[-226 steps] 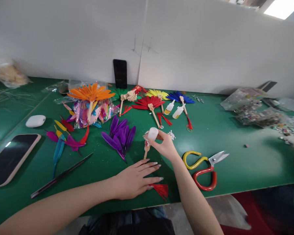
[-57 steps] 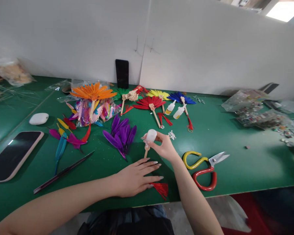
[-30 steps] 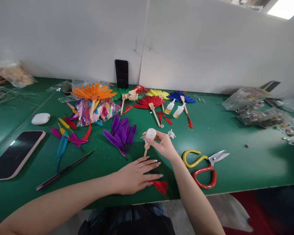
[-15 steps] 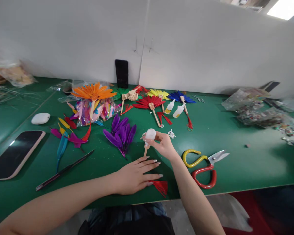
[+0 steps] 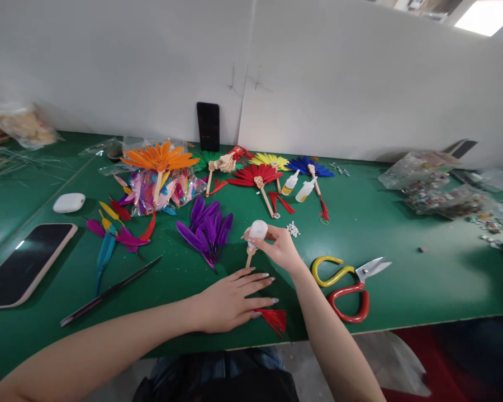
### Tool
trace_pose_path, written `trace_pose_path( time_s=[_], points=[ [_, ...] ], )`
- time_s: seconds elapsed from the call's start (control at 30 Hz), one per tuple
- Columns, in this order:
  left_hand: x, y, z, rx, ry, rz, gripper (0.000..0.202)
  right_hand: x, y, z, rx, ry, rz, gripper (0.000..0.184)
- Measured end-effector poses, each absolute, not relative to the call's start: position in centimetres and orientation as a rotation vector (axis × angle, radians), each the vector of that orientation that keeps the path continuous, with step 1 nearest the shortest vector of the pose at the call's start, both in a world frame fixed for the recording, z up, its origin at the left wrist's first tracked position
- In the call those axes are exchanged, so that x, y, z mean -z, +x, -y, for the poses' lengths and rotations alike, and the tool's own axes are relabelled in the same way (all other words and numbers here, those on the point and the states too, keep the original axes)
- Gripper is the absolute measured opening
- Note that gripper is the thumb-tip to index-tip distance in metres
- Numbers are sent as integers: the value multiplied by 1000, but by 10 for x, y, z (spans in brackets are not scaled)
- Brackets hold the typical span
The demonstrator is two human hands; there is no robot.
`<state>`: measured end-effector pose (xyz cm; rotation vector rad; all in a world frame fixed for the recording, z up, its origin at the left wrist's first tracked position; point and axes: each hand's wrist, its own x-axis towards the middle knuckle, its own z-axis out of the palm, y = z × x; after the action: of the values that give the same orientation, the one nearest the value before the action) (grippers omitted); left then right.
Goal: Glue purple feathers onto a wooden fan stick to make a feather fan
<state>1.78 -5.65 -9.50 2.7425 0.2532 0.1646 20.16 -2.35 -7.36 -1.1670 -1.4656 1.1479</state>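
My right hand (image 5: 279, 249) grips a small white glue bottle (image 5: 257, 230), tipped nozzle-down onto the top of a thin wooden stick (image 5: 248, 259) lying on the green table (image 5: 402, 234). Flat on the table, fingers stretched out, my left hand (image 5: 230, 300) presses on the stick's lower end, beside a red tassel (image 5: 273, 319). A bunch of purple feathers (image 5: 206, 230) lies just left of the bottle.
Red-and-yellow scissors (image 5: 347, 282) lie right of my right arm. Finished feather fans, orange (image 5: 158, 158), red (image 5: 254, 175), yellow and blue, sit at the back with two more glue bottles (image 5: 297, 186). A phone (image 5: 23, 269), a dark rod (image 5: 109, 291) and loose feathers lie left.
Almost nothing differs; both hands keep their places, and only the view has shifted slightly.
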Motion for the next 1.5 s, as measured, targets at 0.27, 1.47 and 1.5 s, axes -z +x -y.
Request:
trace_pose_path(
  time_s=[0.27,1.47,1.5],
  points=[
    [96,18,56,-193,2755,-251,43,74,202,23,-1153,-1158,1430,25],
    [94,19,56,-162,2726,-254,43,63,201,26,-1057,-1282,1515,25],
    [94,19,56,-158,2727,-253,43,64,201,26,-1055,-1278,1514,25]
  ],
)
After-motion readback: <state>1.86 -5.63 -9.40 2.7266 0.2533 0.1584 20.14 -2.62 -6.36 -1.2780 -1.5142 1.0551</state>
